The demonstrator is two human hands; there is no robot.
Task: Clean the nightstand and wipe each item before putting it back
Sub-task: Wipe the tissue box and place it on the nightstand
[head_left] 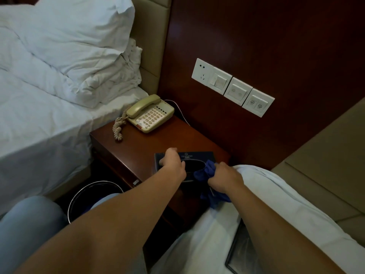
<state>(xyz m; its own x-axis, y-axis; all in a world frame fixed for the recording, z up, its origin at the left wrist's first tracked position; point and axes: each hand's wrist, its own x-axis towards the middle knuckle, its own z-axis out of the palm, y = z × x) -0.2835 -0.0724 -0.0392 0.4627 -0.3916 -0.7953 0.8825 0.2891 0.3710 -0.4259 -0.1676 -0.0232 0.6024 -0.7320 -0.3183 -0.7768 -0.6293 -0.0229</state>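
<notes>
Head view looks down on two bare forearms reaching to the near end of the nightstand [138, 147]. From the left hand [172, 164] outward: its fingers curl over the left end of a dark blue tissue box [197, 157], apparently steadying or lifting it so it does not slide under wiping. At about 3 o'clock from it, the right hand [225, 178] has its fingers closed round a bunched blue cloth [205, 173], which touches the box's right end; that grip looks chosen to press a wad of fabric against the box face. I judge the box is the item being wiped, not yet set back.

Going outward, a beige telephone [151, 113] sits at 11 o'clock from the hands, at the far end of the top, its coiled cord [118, 125] hanging at the left edge; it seems untouched so far and shares the surface that needs wiping. A bare stretch of wood lies between phone and box. At 7 o'clock, on the floor, stands a dark waste bin [94, 196], beside the person's knee. White bedding [276, 194] crowds in at 4 o'clock under the right arm, and could hamper the cloth hand. Wall switches [233, 87] sit at 1 o'clock, well apart.
</notes>
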